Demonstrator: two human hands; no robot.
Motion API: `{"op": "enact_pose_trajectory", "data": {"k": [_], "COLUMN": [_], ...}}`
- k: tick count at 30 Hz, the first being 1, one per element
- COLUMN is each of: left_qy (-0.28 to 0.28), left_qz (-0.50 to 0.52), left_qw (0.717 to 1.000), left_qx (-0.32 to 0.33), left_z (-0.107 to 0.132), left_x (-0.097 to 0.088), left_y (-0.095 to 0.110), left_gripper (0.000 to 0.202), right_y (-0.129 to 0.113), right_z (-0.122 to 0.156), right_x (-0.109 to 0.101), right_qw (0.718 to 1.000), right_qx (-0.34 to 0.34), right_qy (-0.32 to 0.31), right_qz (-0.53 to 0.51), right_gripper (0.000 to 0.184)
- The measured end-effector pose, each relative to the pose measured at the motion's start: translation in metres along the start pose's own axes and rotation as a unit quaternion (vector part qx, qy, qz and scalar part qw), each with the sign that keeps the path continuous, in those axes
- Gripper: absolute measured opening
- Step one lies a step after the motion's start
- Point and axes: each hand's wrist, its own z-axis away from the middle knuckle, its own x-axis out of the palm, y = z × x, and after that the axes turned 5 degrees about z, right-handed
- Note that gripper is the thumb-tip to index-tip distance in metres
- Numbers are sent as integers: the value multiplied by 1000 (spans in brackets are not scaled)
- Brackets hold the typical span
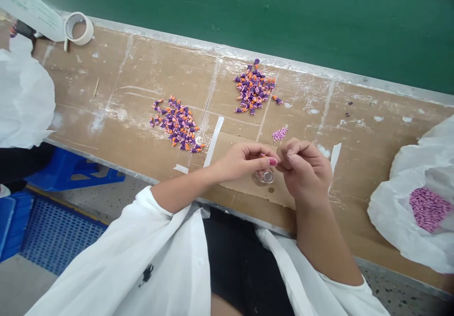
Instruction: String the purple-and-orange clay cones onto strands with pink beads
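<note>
My left hand (244, 161) and my right hand (303, 169) meet over the front edge of a cardboard-covered bench (117, 117), fingertips pinched together. A tiny orange and purple piece (264, 155) shows between the left fingers. What the right fingers pinch is too small to make out. Just below the fingertips sits a small clear round dish (266, 177). A little heap of pink bits (280, 134) lies just beyond the hands. Two piles of small purple and orange pieces rest further out, one at the left (177, 124) and one at the back (253, 89).
A white plastic bag (404, 212) at the right holds more pink bits (428, 208). Another white bag (23, 98) lies at the left. A tape roll (78, 28) and a paper sheet (30, 6) sit at the back left. Blue crates (53, 212) stand on the floor.
</note>
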Motion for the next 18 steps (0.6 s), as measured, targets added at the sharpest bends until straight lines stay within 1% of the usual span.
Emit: {"op": "enact_pose_trajectory", "data": {"k": [2,5,8,10,11,14,16,18], "left_qy": [-10,-6,-7,-7,-5,13,26,34], "left_qz": [26,49,66,72,71,51,30,-3], "left_qw": [1000,999,998,997,997,999,999,998], "left_qx": [-8,-15,-18,-18,-16,4,25,60], "left_z": [1,4,5,6,7,8,9,9], "left_x": [3,6,7,7,6,4,3,2], "left_y": [-2,-3,-2,-1,-1,-1,-3,-6], "left_gripper": [56,56,56,55,54,52,52,51], "right_y": [-6,-9,-9,-9,-10,-12,-13,-14], "right_z": [6,10,11,12,12,13,14,15], "right_x": [6,10,7,4,2,0,1,2], "right_qw": [999,998,990,977,968,938,924,922], "right_qx": [-18,-60,-116,-159,-183,-244,-263,-265], "right_qy": [-25,-24,-6,0,3,24,40,50], "right_qz": [-16,4,77,139,169,246,274,279], "right_gripper": [14,13,10,5,8,23,29,30]}}
